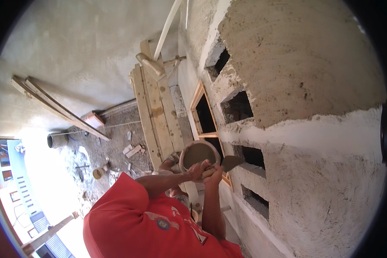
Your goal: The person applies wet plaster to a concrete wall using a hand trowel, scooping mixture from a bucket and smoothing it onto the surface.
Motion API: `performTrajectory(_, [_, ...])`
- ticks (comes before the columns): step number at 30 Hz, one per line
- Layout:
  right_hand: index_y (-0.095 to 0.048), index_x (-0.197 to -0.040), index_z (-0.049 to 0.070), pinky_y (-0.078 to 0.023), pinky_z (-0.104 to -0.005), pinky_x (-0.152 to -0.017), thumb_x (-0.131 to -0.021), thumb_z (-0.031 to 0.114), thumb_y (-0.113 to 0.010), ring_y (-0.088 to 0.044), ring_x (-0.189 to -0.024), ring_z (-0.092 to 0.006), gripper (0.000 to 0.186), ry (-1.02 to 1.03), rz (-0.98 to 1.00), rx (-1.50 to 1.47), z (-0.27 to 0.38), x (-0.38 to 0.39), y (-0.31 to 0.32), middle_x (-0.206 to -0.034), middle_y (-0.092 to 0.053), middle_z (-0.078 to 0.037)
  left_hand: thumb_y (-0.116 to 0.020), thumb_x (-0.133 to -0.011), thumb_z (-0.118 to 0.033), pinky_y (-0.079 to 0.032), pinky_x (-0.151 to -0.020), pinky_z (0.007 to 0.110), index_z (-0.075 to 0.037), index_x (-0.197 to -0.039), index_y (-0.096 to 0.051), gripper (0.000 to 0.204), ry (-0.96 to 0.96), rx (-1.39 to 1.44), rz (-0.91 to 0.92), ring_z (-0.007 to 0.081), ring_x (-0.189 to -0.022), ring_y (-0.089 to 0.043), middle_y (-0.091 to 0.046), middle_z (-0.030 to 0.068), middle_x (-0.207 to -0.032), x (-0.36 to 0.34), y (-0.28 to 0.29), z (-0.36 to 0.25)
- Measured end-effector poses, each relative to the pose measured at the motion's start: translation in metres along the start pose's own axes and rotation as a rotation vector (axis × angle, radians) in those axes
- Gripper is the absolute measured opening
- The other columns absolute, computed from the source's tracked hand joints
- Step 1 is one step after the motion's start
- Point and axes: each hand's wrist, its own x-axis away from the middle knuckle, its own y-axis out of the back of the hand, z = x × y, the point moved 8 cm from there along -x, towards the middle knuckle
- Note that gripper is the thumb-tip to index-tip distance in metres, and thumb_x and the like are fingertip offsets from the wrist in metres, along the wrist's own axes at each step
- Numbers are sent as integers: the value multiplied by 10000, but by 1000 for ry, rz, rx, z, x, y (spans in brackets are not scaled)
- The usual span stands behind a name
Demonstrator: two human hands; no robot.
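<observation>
My left hand [197, 169] grips the near rim of a round pan [198, 154] filled with wet grey mortar. Right beside it, my right hand [213, 175] is closed on the handle of a trowel [230, 162]. The trowel's blade points at the wall, just under a rectangular vent opening [250, 155]. Both hands are close together in front of my red shirt [133, 219]. The wall [305, 64] is rough brown plaster with a smooth white band [314, 129] across it.
Several more vent openings [236, 107] and a wood-framed opening [204, 114] are set in the wall. Scaffold planks [157, 112] run along it below me. Far down lie rubble, a pipe [56, 139], bricks [92, 118] and leaning planks [56, 107].
</observation>
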Motion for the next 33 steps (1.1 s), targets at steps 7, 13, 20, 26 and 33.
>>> performTrajectory(7, [-537, -1174, 68, -534, -457, -878, -873, 177, -599, -628, -1005, -301, 325, -19, 123, 94, -15, -6, -43, -1103, -619, -124, -600, -951, -428, -521, -914, 452, -86, -1394, -443, 581, -408, -574, -519, 404, -1114, -636, -668, 233, -1130, 32, 32, -35])
performTrajectory(13, [-447, -1384, 102, -534, -455, -867, -851, 143, -630, -624, -1043, -288, 565, -13, 147, 459, 2, 22, -10, -1201, -585, -158, -548, -893, -576, -495, -960, 478, -76, -1194, -688, 600, 336, -153, -464, 414, -1170, -613, -678, 224, -1195, 29, 87, 6])
performTrajectory(20, [-541, -1196, 28, -478, -336, -493, -834, 94, -636, -578, -551, -185, 380, 154, -87, 1108, 34, 30, 225, -728, -584, -82, -652, -836, -396, -501, -924, 459, -43, -1161, -688, 481, 533, 120, -606, 382, -1096, -650, -684, 231, -1144, 25, 111, 95])
performTrajectory(26, [-577, -1042, -11, -441, -315, -473, -867, 219, -695, -589, -600, -168, 312, -157, -324, 1289, 24, 91, 368, -765, -607, -113, -697, -830, -307, -490, -765, 322, -138, -959, -671, 214, 422, 435, -744, 165, -882, -596, -645, 25, -950, 15, 138, 234])
performTrajectory(33, [-546, -1169, -30, -508, -358, -592, -915, 258, -628, -615, -650, -196, 393, -289, -247, 1616, 9, 57, 283, -887, -621, -135, -622, -786, -229, -479, -833, 383, -27, -1144, -643, 412, 374, 139, -751, 240, -966, -605, -646, 147, -1053, -12, 145, 347])
